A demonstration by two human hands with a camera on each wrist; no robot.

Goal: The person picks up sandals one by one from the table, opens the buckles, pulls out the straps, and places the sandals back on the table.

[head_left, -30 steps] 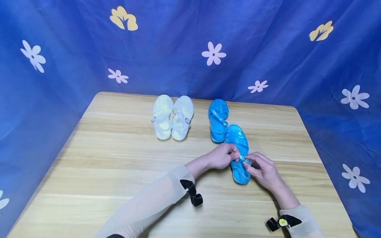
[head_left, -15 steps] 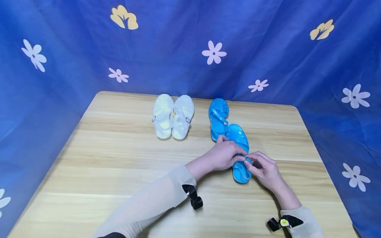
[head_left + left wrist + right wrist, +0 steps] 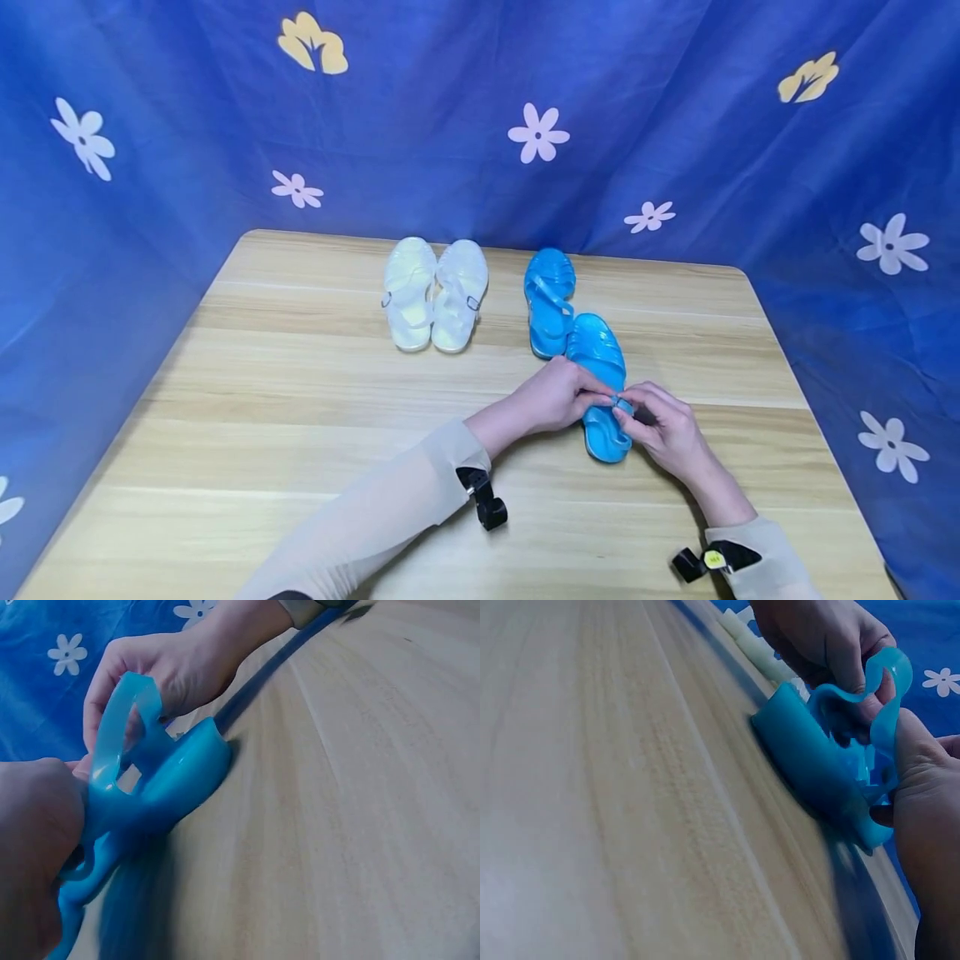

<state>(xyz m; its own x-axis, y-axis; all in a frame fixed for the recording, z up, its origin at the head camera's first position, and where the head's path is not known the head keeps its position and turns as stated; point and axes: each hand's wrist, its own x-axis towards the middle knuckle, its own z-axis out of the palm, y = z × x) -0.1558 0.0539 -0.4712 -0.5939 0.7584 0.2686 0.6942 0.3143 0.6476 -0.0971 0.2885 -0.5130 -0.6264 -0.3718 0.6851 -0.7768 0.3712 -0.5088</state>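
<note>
White and glossy, a sandal (image 3: 409, 287) and its twin (image 3: 461, 275) lie side by side near the tabletop's (image 3: 247, 383) far edge, left of its middle. Just right of that middle a blue sandal (image 3: 550, 279) points its toe toward the same edge. The left hand (image 3: 558, 396) pinches the strap (image 3: 898, 667) of a second blue sandal (image 3: 602, 367), which lies nearer the right edge than the left, toe beside the first one's heel. Rightmost, the right hand (image 3: 665, 423) pinches that strap too.
</note>
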